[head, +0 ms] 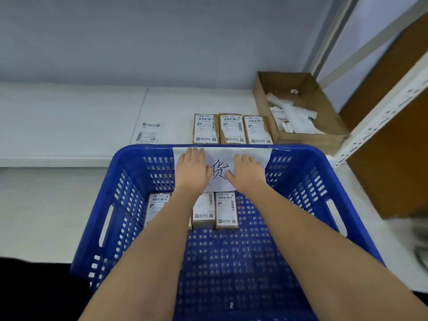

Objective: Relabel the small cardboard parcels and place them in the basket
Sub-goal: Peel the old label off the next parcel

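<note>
Three labelled parcels [209, 210] in blue basket [97, 212]; three more [230, 129] waiting on desk [69, 126]. Left hand [191, 169], right hand [247, 173]: fingers flat, open on paper sign [259, 154], gripping nothing.

A glossy blue perforated plastic basket [301, 181] is holding matt brown cardboard parcels [226, 210] wearing smooth white paper labels [225, 205].
</note>
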`<act>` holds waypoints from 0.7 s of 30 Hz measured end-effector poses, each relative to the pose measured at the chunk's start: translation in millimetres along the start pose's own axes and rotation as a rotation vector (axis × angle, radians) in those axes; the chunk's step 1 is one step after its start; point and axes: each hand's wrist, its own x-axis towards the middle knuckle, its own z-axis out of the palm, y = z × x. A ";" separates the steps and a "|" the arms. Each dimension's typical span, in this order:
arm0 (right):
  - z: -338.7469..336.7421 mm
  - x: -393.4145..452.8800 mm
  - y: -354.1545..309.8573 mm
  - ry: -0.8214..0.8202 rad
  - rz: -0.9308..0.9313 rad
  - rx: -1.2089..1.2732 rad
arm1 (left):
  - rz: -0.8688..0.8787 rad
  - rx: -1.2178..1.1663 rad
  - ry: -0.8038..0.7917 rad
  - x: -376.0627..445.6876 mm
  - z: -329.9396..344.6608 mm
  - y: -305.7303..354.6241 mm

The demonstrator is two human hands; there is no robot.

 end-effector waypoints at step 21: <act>-19.6 126.6 1.4 0.114 0.001 0.019 | -0.117 0.013 -0.101 136.6 4.6 9.3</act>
